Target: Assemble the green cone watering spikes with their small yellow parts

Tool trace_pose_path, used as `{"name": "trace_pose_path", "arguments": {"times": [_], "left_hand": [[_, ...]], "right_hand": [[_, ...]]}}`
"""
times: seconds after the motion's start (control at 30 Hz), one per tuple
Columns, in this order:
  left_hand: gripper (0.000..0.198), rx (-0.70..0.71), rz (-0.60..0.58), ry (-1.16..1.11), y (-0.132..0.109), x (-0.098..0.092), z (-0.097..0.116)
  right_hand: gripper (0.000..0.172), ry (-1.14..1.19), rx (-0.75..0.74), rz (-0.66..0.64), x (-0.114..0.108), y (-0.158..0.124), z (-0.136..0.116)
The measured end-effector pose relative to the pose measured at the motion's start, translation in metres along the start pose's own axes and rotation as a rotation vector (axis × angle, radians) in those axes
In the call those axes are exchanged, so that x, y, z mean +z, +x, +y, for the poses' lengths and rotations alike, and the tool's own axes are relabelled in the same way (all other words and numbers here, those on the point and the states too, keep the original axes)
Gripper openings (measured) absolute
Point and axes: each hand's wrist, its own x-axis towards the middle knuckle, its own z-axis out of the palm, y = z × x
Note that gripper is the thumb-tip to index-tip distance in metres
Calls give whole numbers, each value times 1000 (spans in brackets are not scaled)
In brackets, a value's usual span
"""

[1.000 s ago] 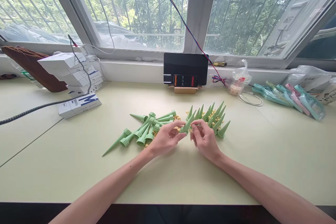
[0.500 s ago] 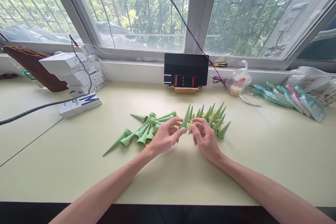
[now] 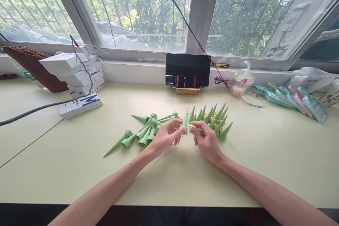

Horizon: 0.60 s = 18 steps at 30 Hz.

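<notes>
My left hand pinches a green plastic cone spike near its base and holds it upright, tip up. My right hand meets it from the right, thumb and forefinger closed on a small pale yellow piece at the spike's base. Left of my hands lies a heap of long green spikes on their sides. Just behind my right hand stands a cluster of short green cones, tips up, with small yellow bits among them.
A pale green table runs under a window. A dark tablet with a phone in front leans at the sill. White boxes and a braided cable lie left; a plastic bag and pastel clips right.
The held spike has swung from slanted to upright, and both hands have closed in slightly at its base.
</notes>
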Motion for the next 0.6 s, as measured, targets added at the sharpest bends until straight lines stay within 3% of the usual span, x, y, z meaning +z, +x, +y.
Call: {"name": "trace_pose_path", "arguments": {"times": [0.6], "left_hand": [[33,13,-1,-31,2,-3,-7]], "right_hand": [[28,-8,0,-49,1,1,-1]]}}
